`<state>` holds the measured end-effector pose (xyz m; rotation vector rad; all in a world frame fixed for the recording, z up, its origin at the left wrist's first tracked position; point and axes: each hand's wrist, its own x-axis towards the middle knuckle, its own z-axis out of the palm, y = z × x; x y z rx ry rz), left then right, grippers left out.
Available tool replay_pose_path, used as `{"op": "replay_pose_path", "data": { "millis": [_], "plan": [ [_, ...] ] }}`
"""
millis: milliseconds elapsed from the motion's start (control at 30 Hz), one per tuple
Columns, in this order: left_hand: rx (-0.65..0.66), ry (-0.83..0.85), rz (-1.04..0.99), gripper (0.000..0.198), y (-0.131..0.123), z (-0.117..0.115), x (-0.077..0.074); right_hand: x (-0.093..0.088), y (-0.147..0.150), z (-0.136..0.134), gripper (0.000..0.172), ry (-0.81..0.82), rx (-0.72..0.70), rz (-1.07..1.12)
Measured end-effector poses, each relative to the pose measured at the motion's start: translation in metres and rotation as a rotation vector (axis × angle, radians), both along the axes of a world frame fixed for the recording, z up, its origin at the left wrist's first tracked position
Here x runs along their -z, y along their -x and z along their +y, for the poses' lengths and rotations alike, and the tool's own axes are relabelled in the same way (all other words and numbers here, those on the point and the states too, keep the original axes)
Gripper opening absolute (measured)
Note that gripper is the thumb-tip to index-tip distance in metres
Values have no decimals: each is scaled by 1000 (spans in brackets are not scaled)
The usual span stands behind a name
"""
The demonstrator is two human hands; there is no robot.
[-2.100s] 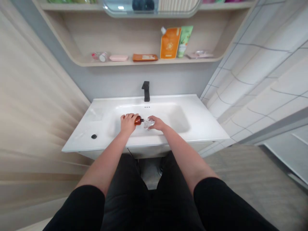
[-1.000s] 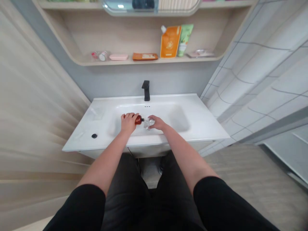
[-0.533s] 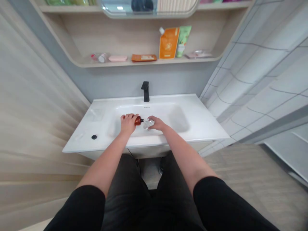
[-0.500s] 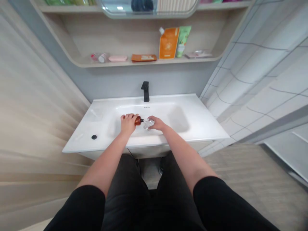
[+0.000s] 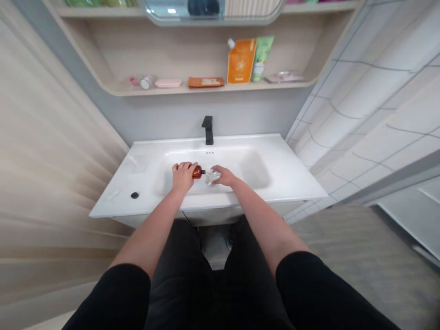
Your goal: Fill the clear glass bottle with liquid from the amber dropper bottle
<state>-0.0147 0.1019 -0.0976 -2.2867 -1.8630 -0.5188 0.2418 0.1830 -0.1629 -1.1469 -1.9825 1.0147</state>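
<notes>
My left hand (image 5: 184,177) is shut around the body of a small amber glass bottle (image 5: 197,172), which lies on its side over the white basin. Its dark neck points right, toward a clear glass piece (image 5: 212,176) held in my right hand (image 5: 224,175). The neck and the clear piece almost touch, and I cannot tell whether they join. My fingers hide part of the bottle, and the clear piece's shape is hard to make out.
A white washbasin counter (image 5: 113,201) has a matte black faucet (image 5: 207,130) at the back and a small black round fitting (image 5: 134,195) at left. Above, a wooden shelf (image 5: 213,89) holds an orange pouch (image 5: 241,61), a green tube (image 5: 261,59) and small toiletries.
Both hands and the bottle stay in nearly the same place over the basin. The whole view has shifted only slightly.
</notes>
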Motion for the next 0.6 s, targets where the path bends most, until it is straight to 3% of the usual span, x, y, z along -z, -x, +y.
{"op": "replay_pose_path", "data": {
  "millis": [600],
  "plan": [
    [-3, 5, 6, 64, -1, -2, -3, -2, -1, -1, 82, 4, -13, -25]
  ]
}}
